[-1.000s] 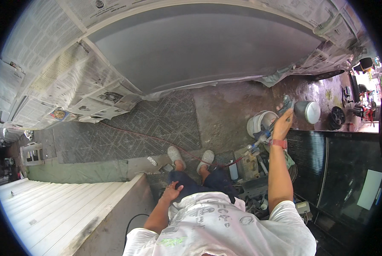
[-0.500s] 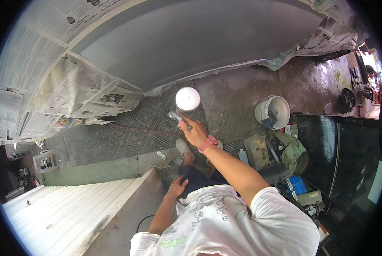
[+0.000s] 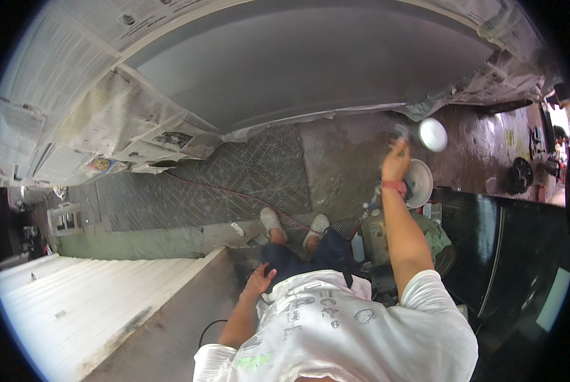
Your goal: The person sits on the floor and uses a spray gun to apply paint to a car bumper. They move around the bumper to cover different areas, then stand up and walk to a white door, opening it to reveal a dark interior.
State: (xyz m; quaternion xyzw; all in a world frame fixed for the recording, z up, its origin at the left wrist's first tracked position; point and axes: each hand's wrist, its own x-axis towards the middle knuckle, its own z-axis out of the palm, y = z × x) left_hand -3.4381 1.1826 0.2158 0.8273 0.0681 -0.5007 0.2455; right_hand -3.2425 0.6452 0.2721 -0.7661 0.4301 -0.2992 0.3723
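Observation:
My right hand (image 3: 396, 160), with a red band on its wrist, is stretched out to the right and closed around a spray gun (image 3: 433, 134). The gun's round white cup faces up, and its metal front end is blurred by motion. A smooth grey panel (image 3: 310, 63), probably of a vehicle body, curves across the far side, just beyond the gun. My left hand (image 3: 258, 280) hangs beside my left thigh, holding nothing, its fingers partly spread. Part of the spray gun's grip is hidden by my right hand.
Newspaper masking (image 3: 75, 127) borders the grey panel. A white bucket (image 3: 420, 184) stands under my right forearm. A thin red hose (image 3: 234, 193) crosses the floor near my feet. At left is a ribbed white panel (image 3: 107, 299); at right, a dark glossy panel (image 3: 520, 242).
My right hand has swept the spray gun to the right along the grey panel, from in front of me to above the bucket. My left hand stays by my thigh.

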